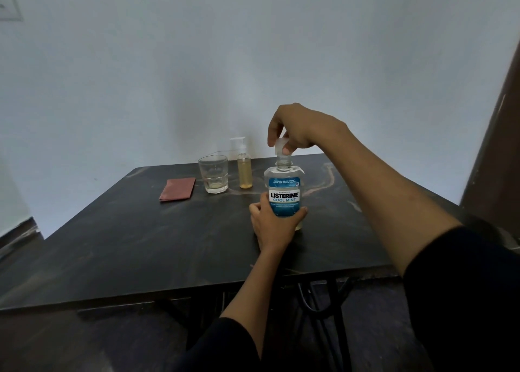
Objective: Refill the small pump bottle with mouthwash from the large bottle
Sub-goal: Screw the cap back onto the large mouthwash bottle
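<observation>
The large mouthwash bottle (284, 187), clear with a blue label, stands upright on the dark table (140, 245). My left hand (271, 225) wraps around its lower part. Just above the bottle's uncovered neck, my right hand (295, 129) pinches the clear cap (282, 147); the cap is off the neck. The small pump bottle (244, 166), with a white pump and yellowish liquid inside, stands upright behind and to the left, near the table's far edge.
An empty drinking glass (213, 174) stands left of the pump bottle. A folded reddish cloth (177, 188) lies further left. A wall runs close behind the table, and a dark door frame (495, 135) rises at the right.
</observation>
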